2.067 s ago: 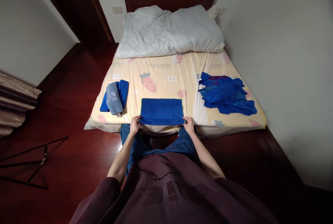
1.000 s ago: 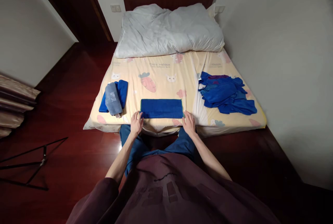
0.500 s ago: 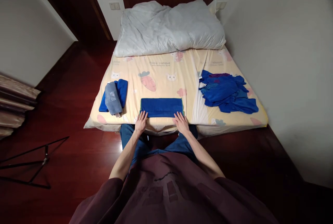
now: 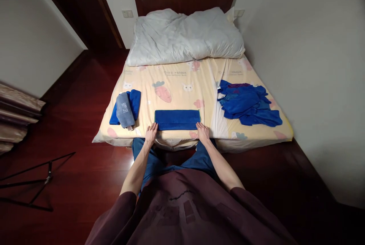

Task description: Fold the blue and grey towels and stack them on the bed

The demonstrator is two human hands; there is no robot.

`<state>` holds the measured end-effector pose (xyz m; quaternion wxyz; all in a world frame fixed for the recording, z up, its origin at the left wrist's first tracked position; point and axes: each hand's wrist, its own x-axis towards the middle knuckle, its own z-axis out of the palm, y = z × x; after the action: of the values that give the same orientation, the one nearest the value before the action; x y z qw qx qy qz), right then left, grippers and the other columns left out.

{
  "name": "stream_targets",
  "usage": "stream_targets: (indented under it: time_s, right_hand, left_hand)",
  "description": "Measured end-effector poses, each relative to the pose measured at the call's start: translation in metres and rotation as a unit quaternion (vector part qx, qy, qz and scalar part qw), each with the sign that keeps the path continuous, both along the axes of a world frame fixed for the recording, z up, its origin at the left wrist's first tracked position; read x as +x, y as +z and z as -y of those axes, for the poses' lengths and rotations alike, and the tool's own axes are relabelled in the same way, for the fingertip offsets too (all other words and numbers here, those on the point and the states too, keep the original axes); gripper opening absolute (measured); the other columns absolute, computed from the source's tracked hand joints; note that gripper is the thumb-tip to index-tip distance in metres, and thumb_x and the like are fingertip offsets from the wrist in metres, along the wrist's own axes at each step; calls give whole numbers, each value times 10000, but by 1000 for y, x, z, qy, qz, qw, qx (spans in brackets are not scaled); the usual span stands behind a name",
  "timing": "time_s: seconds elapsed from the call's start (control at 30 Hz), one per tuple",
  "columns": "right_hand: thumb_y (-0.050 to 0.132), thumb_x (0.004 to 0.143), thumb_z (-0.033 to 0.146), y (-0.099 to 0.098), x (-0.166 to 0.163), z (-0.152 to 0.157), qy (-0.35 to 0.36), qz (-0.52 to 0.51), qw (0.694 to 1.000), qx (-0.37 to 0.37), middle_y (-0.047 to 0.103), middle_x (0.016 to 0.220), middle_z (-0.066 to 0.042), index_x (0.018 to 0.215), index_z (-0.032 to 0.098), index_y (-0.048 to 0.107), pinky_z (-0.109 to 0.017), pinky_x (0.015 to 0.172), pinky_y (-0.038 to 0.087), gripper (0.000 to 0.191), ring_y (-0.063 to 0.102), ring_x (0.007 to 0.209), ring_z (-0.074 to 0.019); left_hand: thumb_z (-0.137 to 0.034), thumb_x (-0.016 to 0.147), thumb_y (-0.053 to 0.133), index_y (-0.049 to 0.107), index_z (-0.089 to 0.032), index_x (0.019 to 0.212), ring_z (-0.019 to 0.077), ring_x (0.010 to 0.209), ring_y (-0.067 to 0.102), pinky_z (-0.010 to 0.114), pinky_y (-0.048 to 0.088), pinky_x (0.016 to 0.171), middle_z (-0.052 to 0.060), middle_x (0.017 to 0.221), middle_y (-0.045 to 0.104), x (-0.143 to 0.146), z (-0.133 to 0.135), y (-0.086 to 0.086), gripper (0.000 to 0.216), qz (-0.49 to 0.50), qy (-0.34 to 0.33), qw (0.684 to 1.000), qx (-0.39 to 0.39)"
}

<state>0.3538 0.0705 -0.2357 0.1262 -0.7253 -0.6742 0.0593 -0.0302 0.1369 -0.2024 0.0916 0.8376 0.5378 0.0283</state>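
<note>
A blue towel (image 4: 177,119), folded into a narrow strip, lies near the front edge of the bed (image 4: 182,81). My left hand (image 4: 151,133) lies flat and open at the strip's near left corner, fingertips touching it. Flat and open too, my right hand (image 4: 203,132) rests at the near right corner. Neither hand grips the cloth.
Two folded towels, one grey (image 4: 124,109) on one blue (image 4: 134,100), sit at the bed's left. A heap of loose blue cloths (image 4: 247,103) lies at the right. A white duvet (image 4: 185,36) covers the head end. A black stand (image 4: 28,184) lies on the dark wooden floor at left.
The towel was a wider rectangle with my hands pinching its near corners; now it is folded to a narrow strip and my hands lie flat and open at its near edge.
</note>
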Motion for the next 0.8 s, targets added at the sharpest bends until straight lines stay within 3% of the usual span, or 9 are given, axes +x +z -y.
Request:
stream_targets:
  time_s: [0.17,0.3,0.43,0.63,0.8]
  right_hand:
    - [463,873,4,-5,10,31,65,0,998,22,645,1437,-130,1342,151,713,-445,1107,507,552,588,1385,-276]
    - [441,889,12,-10,14,67,87,-56,993,55,672,1416,-108,1342,169,713,-456,1120,503,551,597,1373,-258]
    - [469,866,45,-9,13,77,50,-149,985,68,689,1384,-112,1301,186,734,-464,1152,488,528,622,1322,-255]
    - [500,738,106,-10,19,61,-52,-290,953,77,752,1165,-113,1184,196,762,-483,1089,521,525,665,1138,-272]
    - [549,797,298,-17,25,54,-84,-367,923,75,763,1070,-112,1031,192,757,-443,949,572,331,685,1002,-272]
  left_hand:
    - [-14,921,360,537,-124,1516,283,1506,437,501,356,1229,178,1599,461,-16,18,-8,630,13,-17,1000,10]
    - [-25,906,392,557,-142,1498,270,1492,458,475,384,1211,150,1590,487,-32,42,-18,626,59,-39,997,12]
    - [-41,876,442,613,-154,1433,265,1454,501,451,415,1188,133,1536,563,-35,47,-22,593,130,-8,991,13]
    - [-8,724,465,711,-182,1244,256,1233,629,425,508,1101,92,1253,738,-37,26,-24,601,268,71,960,-41]
    - [-134,839,519,730,-184,1100,270,1111,634,431,524,1036,96,1099,756,-41,21,-23,339,327,132,934,-59]
